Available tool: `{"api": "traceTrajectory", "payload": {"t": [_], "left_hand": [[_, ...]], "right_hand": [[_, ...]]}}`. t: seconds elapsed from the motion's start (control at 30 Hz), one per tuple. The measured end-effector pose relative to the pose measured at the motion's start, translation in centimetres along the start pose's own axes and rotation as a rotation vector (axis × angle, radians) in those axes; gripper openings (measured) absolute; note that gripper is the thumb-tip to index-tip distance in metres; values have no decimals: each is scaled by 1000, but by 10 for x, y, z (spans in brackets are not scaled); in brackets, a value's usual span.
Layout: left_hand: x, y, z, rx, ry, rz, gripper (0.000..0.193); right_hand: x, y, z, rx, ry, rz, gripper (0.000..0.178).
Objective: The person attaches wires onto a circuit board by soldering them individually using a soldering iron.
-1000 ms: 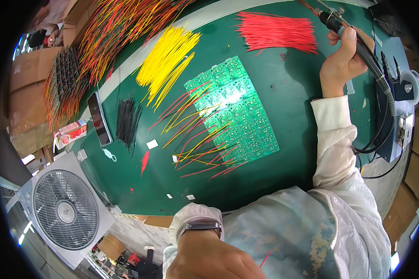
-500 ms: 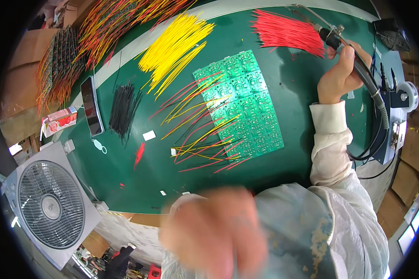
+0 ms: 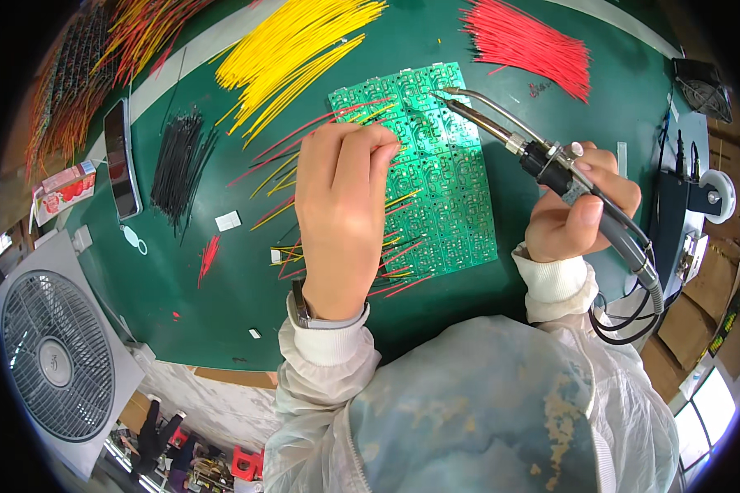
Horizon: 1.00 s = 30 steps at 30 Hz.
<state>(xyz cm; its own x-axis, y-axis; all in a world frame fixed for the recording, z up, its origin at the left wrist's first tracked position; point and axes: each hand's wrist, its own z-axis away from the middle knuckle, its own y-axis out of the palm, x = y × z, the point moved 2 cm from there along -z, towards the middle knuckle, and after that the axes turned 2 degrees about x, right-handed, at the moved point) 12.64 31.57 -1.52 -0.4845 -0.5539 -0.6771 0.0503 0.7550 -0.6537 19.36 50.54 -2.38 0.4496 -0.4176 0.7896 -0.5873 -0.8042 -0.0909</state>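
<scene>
A green panel of circuit boards [image 3: 456,205] lies on the table, with red, yellow and black wires [image 3: 284,146] fanning out from its left side. My left hand [image 3: 337,181] is over these wires, palm down, its thumb and fingers pinched together above the panel's left half. What the pinch holds is hidden. In my right hand [image 3: 575,209] is a soldering iron [image 3: 543,160] with a thin metal feed tube beside its tip. The iron points left, its tip over the panel's upper part; whether it touches cannot be seen.
Piles of yellow wires [image 3: 296,49], red wires [image 3: 530,45] and black wires [image 3: 181,168] lie around the panel. A phone [image 3: 122,164], a drink carton [image 3: 64,187] and a fan [image 3: 57,361] stand at left. The iron's cable runs near a solder reel [image 3: 722,195] at right.
My left hand has moved up from near my body to the wires on the panel. My right hand has brought the iron down and left, from the red wires to over the panel.
</scene>
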Motion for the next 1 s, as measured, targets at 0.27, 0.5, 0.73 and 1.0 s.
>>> {"api": "traceTrajectory", "payload": {"t": [0.27,0.5,0.73,1.0], "left_hand": [[5,5,3,-31,-52,15,16],[6,6,2,-35,-46,22,18],[5,4,0,-26,-3,-52,12],[6,6,1,-32,-25,-3,24]], "right_hand": [[2,-7,4,149,19,-102,37],[3,-8,6,198,24,-134,37],[2,-6,7,219,16,-171,37],[1,-6,5,256,-10,-159,37]]}}
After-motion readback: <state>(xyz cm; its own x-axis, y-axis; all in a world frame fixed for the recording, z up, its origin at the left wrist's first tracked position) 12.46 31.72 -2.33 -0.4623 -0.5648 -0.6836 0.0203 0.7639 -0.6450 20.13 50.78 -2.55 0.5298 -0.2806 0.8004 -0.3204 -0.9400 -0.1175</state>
